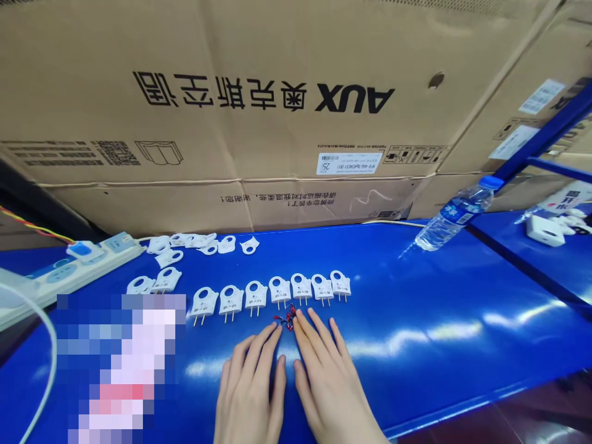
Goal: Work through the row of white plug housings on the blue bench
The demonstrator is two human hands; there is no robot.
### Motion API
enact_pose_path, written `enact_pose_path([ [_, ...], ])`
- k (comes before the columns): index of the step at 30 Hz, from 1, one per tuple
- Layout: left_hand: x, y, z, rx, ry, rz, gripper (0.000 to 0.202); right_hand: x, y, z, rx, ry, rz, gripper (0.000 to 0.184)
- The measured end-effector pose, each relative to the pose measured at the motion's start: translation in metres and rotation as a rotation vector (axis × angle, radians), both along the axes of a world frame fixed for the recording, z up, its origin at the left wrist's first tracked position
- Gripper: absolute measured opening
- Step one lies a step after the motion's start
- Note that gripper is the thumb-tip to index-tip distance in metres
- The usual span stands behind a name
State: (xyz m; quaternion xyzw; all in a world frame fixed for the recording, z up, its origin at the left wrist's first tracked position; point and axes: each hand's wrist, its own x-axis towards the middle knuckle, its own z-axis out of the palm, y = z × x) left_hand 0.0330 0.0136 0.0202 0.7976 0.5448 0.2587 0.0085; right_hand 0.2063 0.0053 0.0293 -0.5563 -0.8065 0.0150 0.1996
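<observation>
My left hand [252, 379] lies flat on the blue tabletop, its fingers stretched forward. Beside it, my right hand [324, 370] rests with fingers spread, the index fingertip touching a small cluster of red and black parts [290, 319]. The left fingertips come close to that cluster from the other side; what the parts are is too small to make out. Just beyond stands a row of several white plug pieces [255, 295], each with a ring-shaped top and metal prongs pointing toward me. Two more white plug pieces [165, 280] lie further left.
Loose white plastic pieces [182, 242] are scattered at the back left. A power strip [69, 271] with a cable runs along the left. A water bottle [456, 216] stands back right, before a large cardboard box [259, 142]. A pixelated patch hides the near left.
</observation>
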Motion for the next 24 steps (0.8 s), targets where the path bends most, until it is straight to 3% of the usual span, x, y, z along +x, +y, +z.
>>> enact_pose_path([
  [6,-0.009,-0.015,-0.009,-0.035,0.026,0.034,0.055,0.003,-0.004,-0.004,0.029,-0.014,0.003,0.072],
  [10,-0.004,-0.024,-0.013,0.046,0.079,0.11,0.062,0.007,-0.006,-0.005,0.056,-0.057,-0.002,0.076],
  [19,0.008,-0.019,-0.016,0.086,0.135,0.14,0.068,0.011,-0.004,-0.007,0.03,-0.155,0.063,0.077],
  [24,0.009,-0.019,-0.014,0.084,0.168,0.131,0.067,0.006,-0.005,-0.009,0.035,-0.105,0.004,0.076],
])
